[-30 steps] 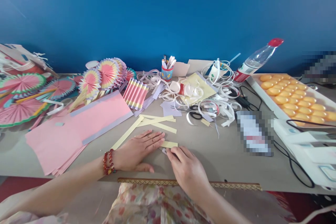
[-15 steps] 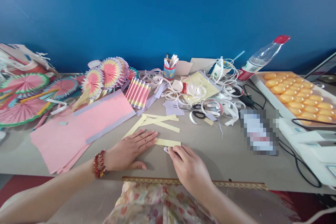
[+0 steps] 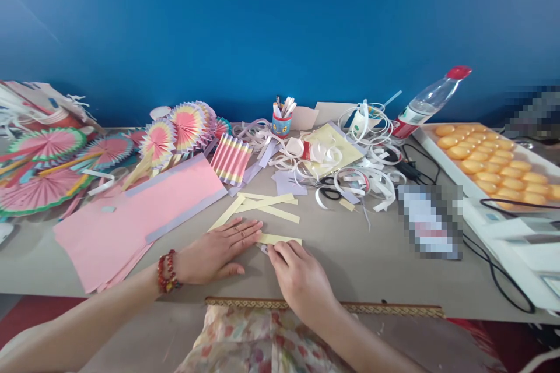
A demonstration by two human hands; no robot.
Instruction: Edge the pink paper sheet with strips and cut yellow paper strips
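My left hand (image 3: pixel 223 247) lies flat with its fingers stretched out, pressing the left end of a pale yellow paper strip (image 3: pixel 280 239) onto the table. My right hand (image 3: pixel 300 280) is closed at the strip's near edge, fingertips pinched around a small whitish object (image 3: pixel 263 249) whose tip pokes out toward the left. Most of that object is hidden by the fingers, so its kind is unclear. Just beyond my hands, several more yellow paper strips (image 3: pixel 266 204) lie crossed over each other.
Pink paper sheets (image 3: pixel 109 239), a pleated paper piece (image 3: pixel 231 160) and paper fans (image 3: pixel 188 125) cover the left. Behind stand a pen cup (image 3: pixel 282 125) and tangled white strips (image 3: pixel 324 154), with black-handled scissors (image 3: pixel 330 191). Rightward are a bottle (image 3: pixel 426 105) and a tray of orange ovals (image 3: pixel 494 163).
My right hand has slid a little to the left along the strip with the small whitish object. My left hand stays flat in place. The view has shifted slightly.
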